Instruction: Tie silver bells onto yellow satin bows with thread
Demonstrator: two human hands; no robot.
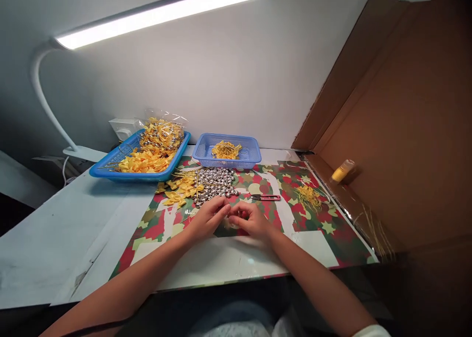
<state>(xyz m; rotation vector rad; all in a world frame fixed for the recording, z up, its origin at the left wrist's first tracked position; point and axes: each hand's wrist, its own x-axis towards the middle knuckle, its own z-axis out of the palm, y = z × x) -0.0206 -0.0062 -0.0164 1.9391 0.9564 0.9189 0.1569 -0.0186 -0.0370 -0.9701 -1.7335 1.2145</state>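
My left hand (209,220) and my right hand (251,220) meet fingertip to fingertip over the patterned mat (271,216). The fingers of both are curled into a pinch; whatever they hold is too small and hidden to name. Just beyond them lies a pile of silver beads (216,182). Yellow bows (179,192) with thin gold ties are scattered left of the beads. Red-handled thread snips (266,198) rest on the mat, a little beyond my right hand.
A large blue basket (147,178) of yellow bows stands back left, a smaller blue basket (226,163) behind the beads. Gold ties (309,197) lie right, near a yellow thread spool (342,171). A lamp (162,15) hangs above; cardboard (405,106) walls the right side.
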